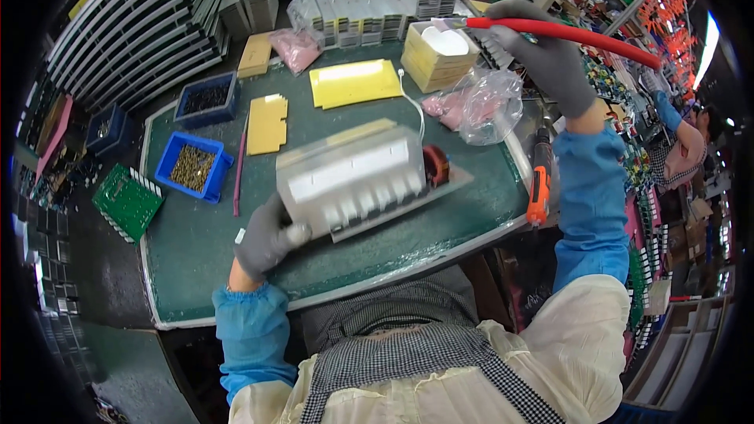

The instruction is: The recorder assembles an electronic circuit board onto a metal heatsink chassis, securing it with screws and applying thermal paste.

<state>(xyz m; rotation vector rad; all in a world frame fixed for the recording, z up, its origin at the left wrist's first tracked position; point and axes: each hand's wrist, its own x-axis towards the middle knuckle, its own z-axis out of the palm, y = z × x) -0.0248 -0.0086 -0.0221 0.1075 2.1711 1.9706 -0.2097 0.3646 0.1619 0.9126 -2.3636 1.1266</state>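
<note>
My left hand [265, 242], in a grey glove, grips the lower left corner of a blurred, silvery box-shaped assembly [357, 180]. That assembly is tilted above the table, and a copper coil [435, 165] sits at its right end. A white cable loops up behind it. My right hand [542, 51], also gloved in grey, is raised at the far right, closed around a long, curved red-handled tool [577, 34] with a pale tip. The tip is over a yellowish box [440, 61] that has a white round surface on top; whether they touch I cannot tell.
On the green table [204, 267] are a blue bin of brass-coloured parts [191, 166], a bin of dark parts [206, 100], yellow sheets [355, 83] and a clear plastic bag [491, 106]. An orange power screwdriver [539, 188] lies by the right edge. Another person [679, 145] works at right.
</note>
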